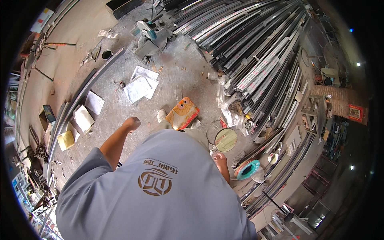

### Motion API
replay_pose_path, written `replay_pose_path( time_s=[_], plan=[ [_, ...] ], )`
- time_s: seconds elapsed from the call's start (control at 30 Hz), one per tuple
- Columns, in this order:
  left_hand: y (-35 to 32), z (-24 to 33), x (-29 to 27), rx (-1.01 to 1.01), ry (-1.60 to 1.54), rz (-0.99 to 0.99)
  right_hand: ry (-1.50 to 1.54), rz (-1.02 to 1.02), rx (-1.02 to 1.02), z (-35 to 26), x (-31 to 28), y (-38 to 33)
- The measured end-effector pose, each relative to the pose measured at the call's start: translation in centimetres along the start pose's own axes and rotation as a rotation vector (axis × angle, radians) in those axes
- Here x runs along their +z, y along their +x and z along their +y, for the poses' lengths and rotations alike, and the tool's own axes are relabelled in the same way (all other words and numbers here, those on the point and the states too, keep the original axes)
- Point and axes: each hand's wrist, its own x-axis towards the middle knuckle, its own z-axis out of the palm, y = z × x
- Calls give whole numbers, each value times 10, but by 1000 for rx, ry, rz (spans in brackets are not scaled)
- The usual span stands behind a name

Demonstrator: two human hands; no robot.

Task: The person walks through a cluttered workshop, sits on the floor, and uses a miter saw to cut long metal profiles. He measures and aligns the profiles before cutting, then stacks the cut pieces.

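Observation:
My left hand [132, 123] is held out over the floor on the left with its fingers curled, and nothing shows in it. Low on the right, my right hand [219, 157] hangs beside my body, fingers loosely curled and apparently holding nothing. Just past it stands a round, pale green disc like a stool top [226, 139]; I cannot tell whether the hand touches it. Between my hands, by my shoe [161, 115], is an orange seat-like pad [183, 114] with a cartoon animal face. White paper sheets [141, 86] lie on the floor ahead.
A miter saw [149, 38] stands on the floor at the far left. Long metal profiles [256, 52] are stacked across the right. A curved-looking dark bar [86, 86] runs along the left. A turquoise roll [248, 170] lies near my right forearm.

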Motion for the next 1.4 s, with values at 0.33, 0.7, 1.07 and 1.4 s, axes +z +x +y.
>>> replay_pose_path(
  time_s=[0.33, 0.7, 1.07, 1.4],
  plan=[
    [-13, 54, 63, -101, -103, -18, -271, -198, -104, -59, -46, 44],
    [-74, 217, 125, -2, -112, 185, -309, -333, 9, -68, -167, 236],
    [-155, 318, 166, 226, -370, 329, -546, -379, -187, -203, -197, 370],
    [-147, 163, 212, -217, -218, 272, -370, -478, -338, -291, -99, 328]
  ],
)
